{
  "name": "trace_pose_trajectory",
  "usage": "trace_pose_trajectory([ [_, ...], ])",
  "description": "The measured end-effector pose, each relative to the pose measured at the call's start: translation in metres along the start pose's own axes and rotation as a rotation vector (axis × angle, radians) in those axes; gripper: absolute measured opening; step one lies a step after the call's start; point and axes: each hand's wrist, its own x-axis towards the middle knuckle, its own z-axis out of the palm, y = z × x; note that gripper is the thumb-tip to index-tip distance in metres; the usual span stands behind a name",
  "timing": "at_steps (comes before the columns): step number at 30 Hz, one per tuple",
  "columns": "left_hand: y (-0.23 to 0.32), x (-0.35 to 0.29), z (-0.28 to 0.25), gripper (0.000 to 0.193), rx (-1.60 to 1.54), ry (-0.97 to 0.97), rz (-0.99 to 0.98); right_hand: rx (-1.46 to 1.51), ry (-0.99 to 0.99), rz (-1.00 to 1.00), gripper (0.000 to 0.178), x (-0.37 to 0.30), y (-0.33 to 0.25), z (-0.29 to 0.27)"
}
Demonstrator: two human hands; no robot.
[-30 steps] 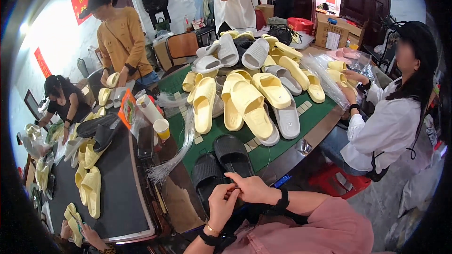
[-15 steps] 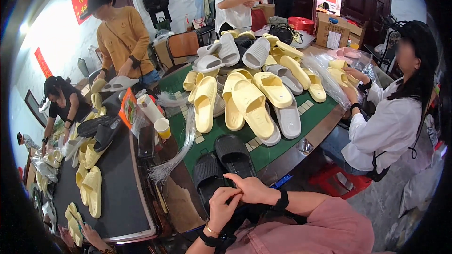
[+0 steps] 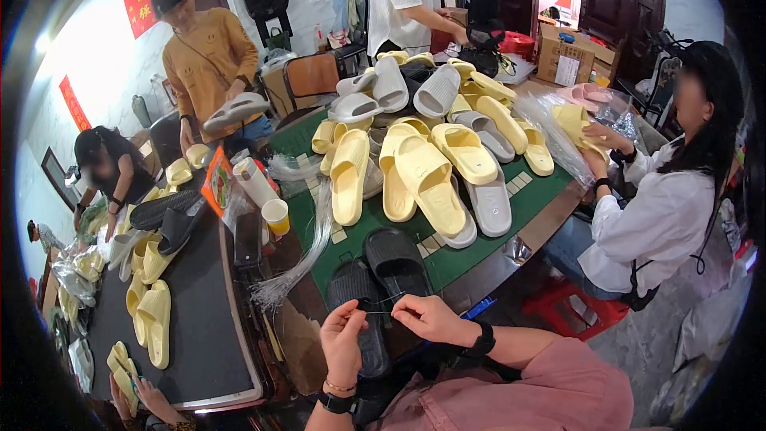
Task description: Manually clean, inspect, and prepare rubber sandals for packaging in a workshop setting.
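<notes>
My left hand [image 3: 343, 339] and my right hand [image 3: 427, 318] are raised close together at the near edge of the green table [image 3: 550, 183]. Between their pinched fingertips runs a thin clear plastic tie [image 3: 381, 305]. Just beyond the hands lie two black slide sandals [image 3: 381, 279] side by side. A bundle of clear plastic ties [image 3: 307, 251] sprawls to their left. Further back sits a pile of yellow and grey slides [image 3: 435, 148].
A person in white [image 3: 662, 207] sits at the right holding a bagged yellow slide. A person in orange [image 3: 211, 52] holds a grey slide at the back. A dark side table [image 3: 187, 327] on the left carries yellow slides, a paper cup [image 3: 276, 215] and a bottle.
My hands have drawn slightly apart and the tie is now stretched between them. The person in orange has picked up a grey slide. The person in white at the back has shifted right.
</notes>
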Motion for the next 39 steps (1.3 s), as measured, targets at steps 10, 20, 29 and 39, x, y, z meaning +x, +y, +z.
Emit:
trace_pose_trajectory([
  [10,-0.017,-0.009,-0.003,0.008,0.048,-0.111,-0.045,-0.057,0.035,-0.092,0.012,0.001,0.000,0.009],
  [20,0.028,-0.003,-0.027,0.010,-0.100,0.015,0.089,-0.613,0.332,-0.211,0.007,0.007,0.001,-0.027],
  [29,0.026,0.002,-0.027,0.015,-0.034,0.076,-0.020,-0.432,0.259,-0.360,0.017,-0.001,-0.011,-0.018],
  [39,0.011,-0.002,-0.044,0.019,0.587,-0.145,-0.319,-0.450,-0.067,-0.254,0.010,-0.044,-0.004,0.009],
])
